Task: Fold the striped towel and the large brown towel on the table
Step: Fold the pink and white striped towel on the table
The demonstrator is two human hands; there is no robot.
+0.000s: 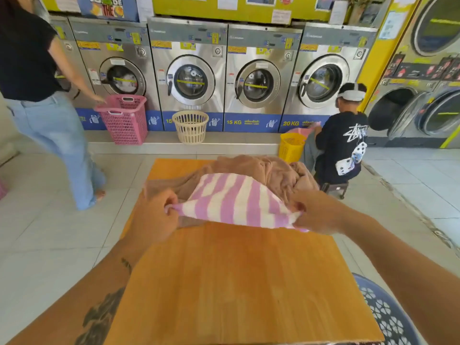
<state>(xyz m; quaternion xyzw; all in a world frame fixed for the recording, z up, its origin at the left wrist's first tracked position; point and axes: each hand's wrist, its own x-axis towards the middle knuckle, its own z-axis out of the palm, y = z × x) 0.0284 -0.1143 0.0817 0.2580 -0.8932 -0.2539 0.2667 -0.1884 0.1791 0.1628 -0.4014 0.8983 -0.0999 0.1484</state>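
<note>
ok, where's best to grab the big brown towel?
Likely the flatter left part of the large crumpled brown towel, near the orange wooden table's left edge, coming in from the left. Its right side is bunched in deep folds; no corner shows, and the pink-and-white striped towel covers its near side.

The striped towel [236, 200], pink and white, was stretched wide, with one near corner pinched in the left hand [154, 215] and the other in the right hand [316, 212]. Its far part lay on the big brown towel [268, 170], a crumpled heap at the far end of the worktop [236, 282].
</note>
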